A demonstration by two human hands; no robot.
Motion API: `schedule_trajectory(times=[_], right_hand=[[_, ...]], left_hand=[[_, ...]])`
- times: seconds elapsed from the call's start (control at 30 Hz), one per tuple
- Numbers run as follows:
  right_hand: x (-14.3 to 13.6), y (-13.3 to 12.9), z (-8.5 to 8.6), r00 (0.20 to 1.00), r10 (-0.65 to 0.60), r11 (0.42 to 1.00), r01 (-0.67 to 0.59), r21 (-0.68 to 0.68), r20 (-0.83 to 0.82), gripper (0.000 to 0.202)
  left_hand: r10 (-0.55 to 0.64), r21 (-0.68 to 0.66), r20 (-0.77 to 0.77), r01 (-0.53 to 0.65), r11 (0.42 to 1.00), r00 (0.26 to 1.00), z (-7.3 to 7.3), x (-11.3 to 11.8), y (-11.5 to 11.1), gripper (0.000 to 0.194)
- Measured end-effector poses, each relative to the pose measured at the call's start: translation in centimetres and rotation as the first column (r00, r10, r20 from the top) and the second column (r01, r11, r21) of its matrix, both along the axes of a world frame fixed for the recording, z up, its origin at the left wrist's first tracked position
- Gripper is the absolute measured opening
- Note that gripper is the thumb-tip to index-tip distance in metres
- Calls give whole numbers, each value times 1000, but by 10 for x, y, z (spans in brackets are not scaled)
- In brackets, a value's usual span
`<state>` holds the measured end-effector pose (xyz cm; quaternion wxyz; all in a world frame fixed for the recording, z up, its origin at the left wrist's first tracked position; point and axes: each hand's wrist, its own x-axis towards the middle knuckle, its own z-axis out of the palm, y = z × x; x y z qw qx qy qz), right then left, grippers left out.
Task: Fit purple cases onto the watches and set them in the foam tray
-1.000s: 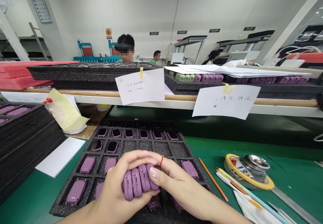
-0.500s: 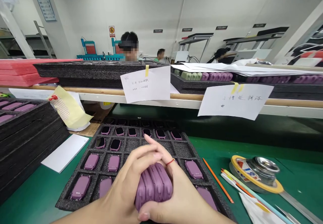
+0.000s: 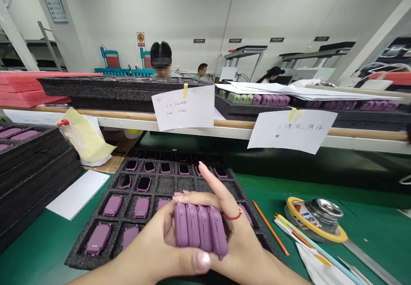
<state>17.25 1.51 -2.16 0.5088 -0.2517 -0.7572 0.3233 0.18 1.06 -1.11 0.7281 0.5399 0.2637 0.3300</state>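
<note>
Several purple watch cases [image 3: 199,228] stand side by side in a row between my two hands, above the black foam tray [image 3: 75,250]. My left hand [image 3: 163,242] wraps the row from the left, its thumb across the near lower side. My right hand [image 3: 234,229], with a red string ring, holds the right end, its index finger stretched up and away. The rightmost case tilts slightly from the others. In the tray lie more purple cases [image 3: 99,238], back up, and watches with dark screens [image 3: 144,184] in the farther rows. My hands hide part of the tray.
Stacked foam trays [image 3: 35,169] and white paper [image 3: 78,194] lie left. At right are an orange stick [image 3: 270,227], pens and a glass jar with yellow tape [image 3: 316,218]. A shelf edge [image 3: 231,131] with hanging notes crosses ahead; people sit beyond.
The row of cases has turned more upright and its right end has shifted right. My left fingers have come off the top, and my left thumb has moved right along the near side.
</note>
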Motion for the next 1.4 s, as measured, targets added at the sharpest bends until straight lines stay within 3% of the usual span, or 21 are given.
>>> schedule_trajectory(times=[0.07, 0.17, 0.27, 0.37, 0.43, 0.5, 0.6, 0.7, 0.77, 0.87, 0.93, 1.0, 1.13, 1.27, 1.4], right_hand=[[1, 1, -2, 999, 28, 998, -30, 50, 33, 99], [1, 2, -4, 990, 25, 990, -45, 137, 141, 91], [1, 1, -3, 944, -75, 978, 7, 209, 320, 85], [3, 0, 4, 911, -92, 993, 52, 109, 403, 90], [8, -1, 12, 928, -57, 996, 80, -49, 369, 89], [14, -1, 21, 954, -63, 983, 110, -147, 293, 70], [19, 1, 31, 976, -57, 983, 91, -157, 209, 30], [18, 4, 32, 986, -14, 989, 37, -142, 164, 14], [17, 5, 29, 996, -81, 991, 86, -106, 44, 10], [18, 3, 28, 933, -281, 957, 290, 4, -226, 11], [20, -1, 30, 902, -332, 928, 365, 77, -277, 12], [20, -4, 32, 943, -295, 935, 318, 155, -154, 11], [13, -7, 30, 972, -186, 965, 154, 211, 141, 70], [9, -6, 24, 981, -128, 985, 108, 137, 143, 62], [9, -7, 24, 989, -86, 989, 69, 133, 123, 69]], left_hand=[[10, -61, -3, -10, 998, 1000, 7, -1, 1, 58], [50, -99, 17, -48, 994, 999, 7, 1, 2, 58], [107, -132, 77, -97, 987, 991, -2, 6, 0, 52], [221, -332, 136, -165, 929, 966, -15, 11, -1, 35], [247, -469, 202, -128, 874, 948, -20, 11, 0, 32], [244, -516, 279, -69, 854, 929, -23, 9, 3, 34], [251, -547, 345, -23, 837, 904, -23, 5, 7, 33], [269, -585, 347, -17, 811, 899, -22, 4, 8, 28], [228, -566, 347, 10, 824, 910, -20, 5, 7, 29], [132, -499, 406, 98, 861, 904, -17, 3, 7, 32], [88, -451, 467, 151, 880, 880, -14, 1, 8, 32], [48, -405, 503, 186, 895, 863, -13, -2, 8, 33], [-20, -362, 513, 238, 901, 858, -16, -8, 9, 40], [-43, -333, 548, 265, 905, 836, -19, -10, 9, 40], [-63, -316, 549, 277, 907, 833, -18, -10, 10, 39]])
